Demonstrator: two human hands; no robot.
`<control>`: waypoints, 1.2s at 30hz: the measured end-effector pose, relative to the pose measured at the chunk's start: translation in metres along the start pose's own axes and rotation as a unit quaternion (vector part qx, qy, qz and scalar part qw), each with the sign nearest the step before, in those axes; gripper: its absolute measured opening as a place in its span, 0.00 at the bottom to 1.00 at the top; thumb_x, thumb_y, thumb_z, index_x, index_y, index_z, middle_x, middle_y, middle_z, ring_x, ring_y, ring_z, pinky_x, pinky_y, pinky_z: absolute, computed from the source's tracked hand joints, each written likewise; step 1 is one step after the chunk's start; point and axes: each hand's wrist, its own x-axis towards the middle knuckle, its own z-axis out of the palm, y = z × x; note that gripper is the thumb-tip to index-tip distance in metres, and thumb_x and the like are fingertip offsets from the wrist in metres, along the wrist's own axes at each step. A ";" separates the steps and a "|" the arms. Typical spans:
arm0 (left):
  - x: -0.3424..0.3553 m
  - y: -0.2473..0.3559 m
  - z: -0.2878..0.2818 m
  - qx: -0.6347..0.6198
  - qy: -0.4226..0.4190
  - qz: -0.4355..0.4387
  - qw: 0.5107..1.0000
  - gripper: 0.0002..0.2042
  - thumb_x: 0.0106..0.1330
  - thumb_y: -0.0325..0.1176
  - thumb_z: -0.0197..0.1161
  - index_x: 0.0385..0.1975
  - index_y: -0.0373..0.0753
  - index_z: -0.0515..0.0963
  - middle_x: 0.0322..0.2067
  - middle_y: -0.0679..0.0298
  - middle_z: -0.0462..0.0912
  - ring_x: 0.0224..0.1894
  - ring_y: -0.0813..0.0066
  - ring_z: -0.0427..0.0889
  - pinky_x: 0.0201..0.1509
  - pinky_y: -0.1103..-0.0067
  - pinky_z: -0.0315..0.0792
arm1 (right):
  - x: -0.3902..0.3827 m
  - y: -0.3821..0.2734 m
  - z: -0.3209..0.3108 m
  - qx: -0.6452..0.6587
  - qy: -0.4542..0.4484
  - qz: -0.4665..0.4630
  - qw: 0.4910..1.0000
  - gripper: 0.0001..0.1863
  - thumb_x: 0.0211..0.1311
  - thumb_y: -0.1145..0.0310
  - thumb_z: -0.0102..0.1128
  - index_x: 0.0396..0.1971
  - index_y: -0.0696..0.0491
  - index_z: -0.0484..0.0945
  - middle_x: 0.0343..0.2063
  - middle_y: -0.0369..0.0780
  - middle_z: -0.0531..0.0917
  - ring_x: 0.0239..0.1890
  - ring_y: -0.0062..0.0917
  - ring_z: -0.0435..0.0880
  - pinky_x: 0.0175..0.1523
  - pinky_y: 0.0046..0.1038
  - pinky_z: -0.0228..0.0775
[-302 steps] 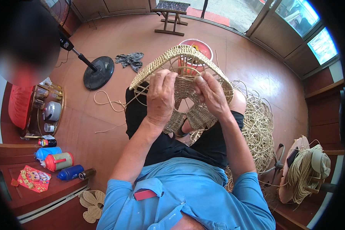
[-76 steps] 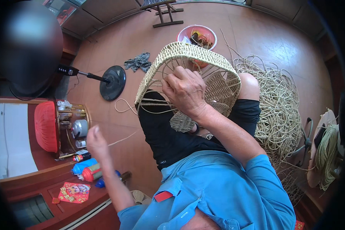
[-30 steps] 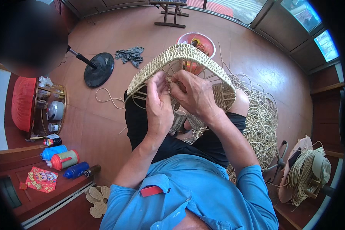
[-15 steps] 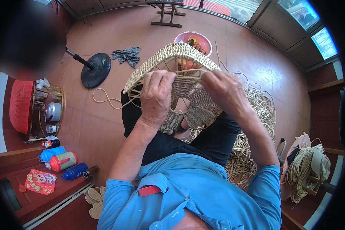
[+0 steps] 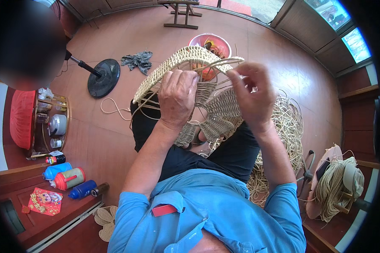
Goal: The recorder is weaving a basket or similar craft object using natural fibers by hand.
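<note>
A partly woven basket (image 5: 173, 66) of pale straw cord stands between my knees, with a thick braided rim and petal-shaped woven panels (image 5: 217, 126) on its near side. Curled fingers of my left hand (image 5: 177, 95) grip pale cord at the basket's near edge. To the right, my right hand (image 5: 254, 95) is raised, thumb and forefinger pinching at a loop of the same cord (image 5: 223, 63). That loop bulges up over the rim. Part of the weave behind both hands is hidden.
A heap of loose cord (image 5: 287, 126) lies at my right, beside a wound cord reel (image 5: 335, 185). Beyond the basket are a pink basin (image 5: 223, 44), a grey rag (image 5: 137, 61) and a round black stand base (image 5: 103, 78). Bottles (image 5: 69, 178) line the left.
My right hand has lifted and turned, moving slightly right of the weave. The cord now bends up in a loop above the rim. My left hand stays nearly in place.
</note>
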 end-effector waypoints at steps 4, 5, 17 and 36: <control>-0.008 0.003 0.001 0.014 0.003 0.012 1.000 0.06 0.68 0.26 0.72 0.42 0.38 0.85 0.36 0.60 0.82 0.42 0.57 0.82 0.50 0.64 0.77 | -0.022 0.003 0.022 -0.072 -0.084 -0.062 0.992 0.17 0.73 0.72 0.69 0.59 0.49 0.80 0.38 0.42 0.92 0.31 0.35 0.94 0.32 0.36 0.84; -0.010 0.004 0.000 0.012 0.001 0.013 1.000 0.06 0.68 0.26 0.72 0.42 0.38 0.85 0.36 0.60 0.82 0.42 0.57 0.82 0.50 0.64 0.77 | -0.026 0.006 0.027 -0.073 -0.083 -0.060 0.992 0.17 0.73 0.72 0.69 0.59 0.49 0.80 0.38 0.42 0.92 0.31 0.35 0.94 0.32 0.36 0.84; -0.011 0.011 -0.006 -0.011 -0.044 -0.026 0.999 0.08 0.68 0.23 0.68 0.45 0.37 0.85 0.40 0.57 0.77 0.45 0.55 0.78 0.51 0.61 0.73 | -0.026 0.005 0.064 -0.052 -0.130 0.012 0.990 0.43 0.74 0.79 0.58 0.85 0.51 0.52 0.48 0.56 0.89 0.39 0.48 0.94 0.39 0.46 0.87; -0.014 0.013 -0.003 -0.020 0.005 0.006 1.000 0.09 0.66 0.25 0.74 0.45 0.41 0.87 0.38 0.62 0.82 0.42 0.60 0.84 0.49 0.65 0.79 | -0.042 0.024 0.013 0.495 -0.078 0.359 0.788 0.11 0.82 0.69 0.57 0.59 0.49 0.76 0.30 0.26 0.71 0.23 0.07 0.61 0.26 0.13 0.54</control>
